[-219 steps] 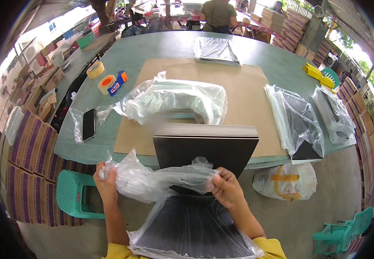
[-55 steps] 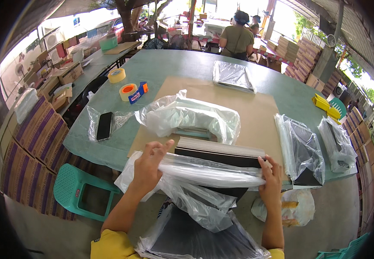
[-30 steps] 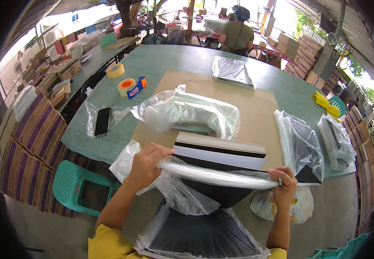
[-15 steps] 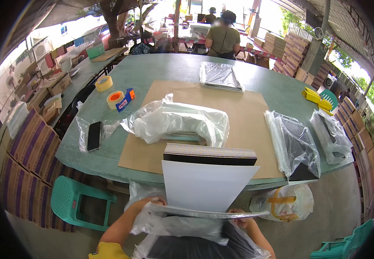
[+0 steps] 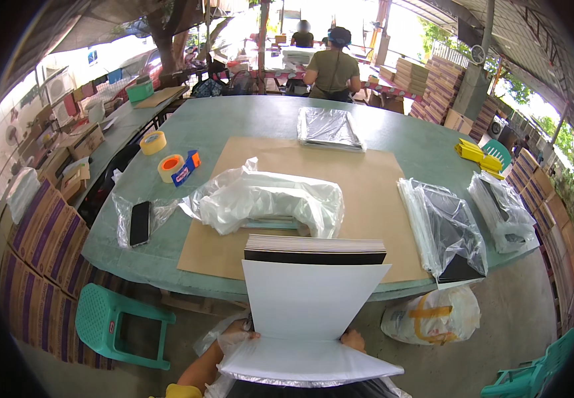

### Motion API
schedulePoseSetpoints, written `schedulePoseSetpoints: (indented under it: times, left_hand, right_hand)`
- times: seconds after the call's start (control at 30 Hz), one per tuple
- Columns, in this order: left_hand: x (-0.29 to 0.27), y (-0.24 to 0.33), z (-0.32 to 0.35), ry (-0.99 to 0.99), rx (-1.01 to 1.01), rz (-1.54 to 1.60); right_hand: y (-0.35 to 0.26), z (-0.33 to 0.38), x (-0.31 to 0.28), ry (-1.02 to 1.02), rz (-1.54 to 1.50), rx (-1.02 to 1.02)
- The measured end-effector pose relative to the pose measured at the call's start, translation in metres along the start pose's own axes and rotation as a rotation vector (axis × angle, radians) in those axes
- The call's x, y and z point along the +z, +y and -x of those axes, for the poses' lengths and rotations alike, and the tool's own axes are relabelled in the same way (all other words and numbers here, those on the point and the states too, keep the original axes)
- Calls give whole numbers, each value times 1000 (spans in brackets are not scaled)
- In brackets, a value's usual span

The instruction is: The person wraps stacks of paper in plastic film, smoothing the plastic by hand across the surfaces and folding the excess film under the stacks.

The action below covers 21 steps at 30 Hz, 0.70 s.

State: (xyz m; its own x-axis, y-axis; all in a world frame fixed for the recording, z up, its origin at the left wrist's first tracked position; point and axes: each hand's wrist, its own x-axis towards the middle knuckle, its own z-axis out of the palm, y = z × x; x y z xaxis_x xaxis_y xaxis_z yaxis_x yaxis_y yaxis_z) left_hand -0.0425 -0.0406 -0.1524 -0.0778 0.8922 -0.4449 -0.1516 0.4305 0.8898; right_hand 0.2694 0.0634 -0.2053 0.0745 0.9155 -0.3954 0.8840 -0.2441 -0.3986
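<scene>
Against the table's near edge leans an upright white sheet (image 5: 313, 298), in front of a thick stack of boards (image 5: 315, 251) with a black face and pale layered edges. Below it, close to my body, a white panel (image 5: 310, 361) lies tilted, clear plastic about its rim. My left hand (image 5: 239, 330) is closed at the panel's far left corner, partly covered by loose clear plastic. At the far right corner my right hand (image 5: 352, 340) curls its fingers round the edge. Beneath the panel shows black material in plastic, mostly hidden.
Brown cardboard (image 5: 373, 199) covers the middle of the green table (image 5: 234, 113). On it sits a plastic-wrapped bundle (image 5: 273, 199). Wrapped black packs (image 5: 443, 225) lie right; a phone (image 5: 139, 224) and tape dispenser (image 5: 179, 168) left. A green stool (image 5: 124, 325) and white sack (image 5: 433, 315) flank me.
The panel between my hands has tipped from nearly edge-on to showing its white face. Both hands have moved slightly lower, and the right has shifted left. The view has shifted a little.
</scene>
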Motion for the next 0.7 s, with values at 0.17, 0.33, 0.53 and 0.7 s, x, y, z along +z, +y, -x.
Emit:
schedulePoseSetpoints:
  times: [0.17, 0.33, 0.53, 0.7]
  left_hand:
    - [-62, 38, 21, 164, -72, -317]
    - [-27, 174, 85, -460, 557, -259]
    - [72, 101, 50, -906, 216, -571]
    - [36, -25, -31, -328, 353, -1034]
  right_hand:
    - [-13, 10, -101, -203, -375, -223]
    - [-72, 65, -212, -1156, -1007, -1117]
    - [-77, 81, -105, -1323, -311, -936]
    - [-34, 28, -38, -1029, -169, -627]
